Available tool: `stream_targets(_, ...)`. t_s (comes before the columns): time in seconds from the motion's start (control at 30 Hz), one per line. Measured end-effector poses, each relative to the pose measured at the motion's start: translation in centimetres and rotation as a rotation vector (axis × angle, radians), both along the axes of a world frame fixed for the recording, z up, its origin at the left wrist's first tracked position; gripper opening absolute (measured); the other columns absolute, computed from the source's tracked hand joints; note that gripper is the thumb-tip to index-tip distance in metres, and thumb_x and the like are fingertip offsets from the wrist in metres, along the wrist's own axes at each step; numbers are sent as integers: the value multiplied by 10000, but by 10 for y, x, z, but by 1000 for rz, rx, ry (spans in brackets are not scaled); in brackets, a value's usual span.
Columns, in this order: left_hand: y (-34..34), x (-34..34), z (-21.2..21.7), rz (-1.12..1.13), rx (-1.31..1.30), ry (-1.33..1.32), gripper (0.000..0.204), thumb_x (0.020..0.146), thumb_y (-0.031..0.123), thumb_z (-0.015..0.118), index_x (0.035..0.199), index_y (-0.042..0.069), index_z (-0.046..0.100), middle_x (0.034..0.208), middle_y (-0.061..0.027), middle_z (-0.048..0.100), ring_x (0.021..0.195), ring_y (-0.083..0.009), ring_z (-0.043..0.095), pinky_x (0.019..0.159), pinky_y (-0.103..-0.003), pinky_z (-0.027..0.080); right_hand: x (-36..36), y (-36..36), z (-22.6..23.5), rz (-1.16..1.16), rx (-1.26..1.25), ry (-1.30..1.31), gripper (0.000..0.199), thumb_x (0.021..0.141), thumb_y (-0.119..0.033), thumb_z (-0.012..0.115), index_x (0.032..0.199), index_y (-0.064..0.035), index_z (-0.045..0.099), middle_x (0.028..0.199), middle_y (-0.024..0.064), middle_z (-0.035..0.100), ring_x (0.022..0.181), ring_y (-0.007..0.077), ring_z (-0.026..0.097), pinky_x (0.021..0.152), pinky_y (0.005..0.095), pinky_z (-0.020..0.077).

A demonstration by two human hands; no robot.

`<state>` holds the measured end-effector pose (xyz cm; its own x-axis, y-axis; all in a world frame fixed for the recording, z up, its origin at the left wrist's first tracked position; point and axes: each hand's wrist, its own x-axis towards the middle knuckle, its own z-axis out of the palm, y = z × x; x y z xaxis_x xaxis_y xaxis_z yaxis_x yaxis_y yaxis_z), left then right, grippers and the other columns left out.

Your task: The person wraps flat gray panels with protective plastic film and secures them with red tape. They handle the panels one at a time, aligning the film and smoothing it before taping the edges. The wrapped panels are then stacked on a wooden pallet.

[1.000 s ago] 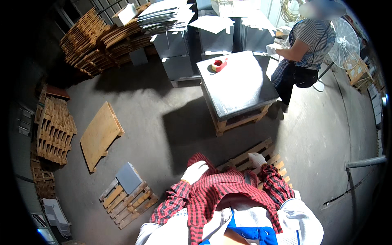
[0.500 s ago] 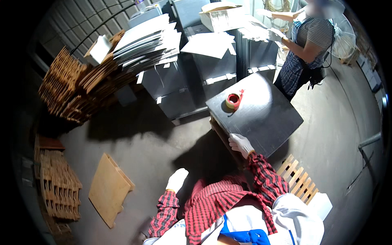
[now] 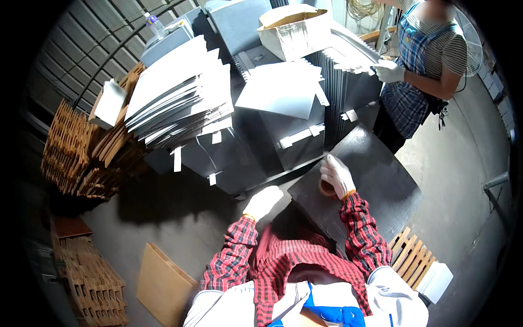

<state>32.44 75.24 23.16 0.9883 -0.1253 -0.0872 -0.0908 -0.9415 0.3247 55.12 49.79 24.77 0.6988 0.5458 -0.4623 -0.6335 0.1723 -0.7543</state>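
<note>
Fingers [image 3: 332, 170] of the gloved right hand [image 3: 338, 177] curl over a tape roll [image 3: 326, 189] on the dark board [image 3: 376, 185], seemingly picking it up; left hand [image 3: 262, 201] hovers open.

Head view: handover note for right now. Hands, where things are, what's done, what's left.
Right hand, white-gloved, rests over the tape roll on the dark board; whether the hand grips it cannot be told.
Left hand, also gloved, is open and holds nothing, near the board's left corner, above the floor.
Grey box stacks stand just beyond the board; a co-worker handles sheets behind them.
Done: the hand has reached the roll.
Left: the roll is not lifted off the board yet.
</note>
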Motion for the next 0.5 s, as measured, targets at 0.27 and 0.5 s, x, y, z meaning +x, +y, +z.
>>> stream_targets(0.27,157,201,57,500,-148,-406,323,958,268,647,1216,77,689,1275,-179,647,1178,-351,605,1009,-421,490,110,122,37,-173,-31,-30,296,1006,-337,636,1187,-108,584,809,-92,419,629,17,408,547,207,338)
stream_targets(0.5,227,354,75,838,-192,-25,733,861,506,739,1424,101,504,1366,-209,538,1139,-406,574,957,-496,481,163,171,23,-223,-279,-58,635,1021,-422,589,1464,20,486,1368,87,598,1207,165,559,1040,306,406)
